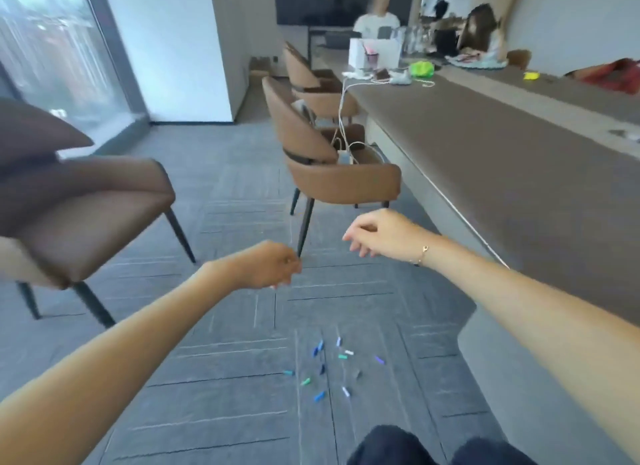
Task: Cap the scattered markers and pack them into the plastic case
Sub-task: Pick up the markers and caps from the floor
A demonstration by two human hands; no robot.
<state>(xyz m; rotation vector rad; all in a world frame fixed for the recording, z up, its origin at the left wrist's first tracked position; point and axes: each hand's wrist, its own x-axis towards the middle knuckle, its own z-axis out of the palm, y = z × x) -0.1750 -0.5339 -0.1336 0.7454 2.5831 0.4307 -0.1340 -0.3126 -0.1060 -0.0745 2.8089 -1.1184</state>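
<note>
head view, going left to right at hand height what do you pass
Brown chair → left hand → right hand → long table. Both hands hang over the carpet with loosely curled fingers and hold nothing; the scattered coloured pieces lie lower, between the forearms.

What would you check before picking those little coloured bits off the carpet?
1. Pieces located: ok, the coloured pieces lie scattered on the carpet.
2. Left hand free: cannot tell, its fingers are curled away from view.
3. Right hand free: ok, fingers loosely curled, holding nothing.
4. Hands over the pieces: not ok, both hang farther out than the scatter.
5. Case in view: not ok, none shows.
6. Caps or whole markers: cannot tell, too small and blurred.
</note>
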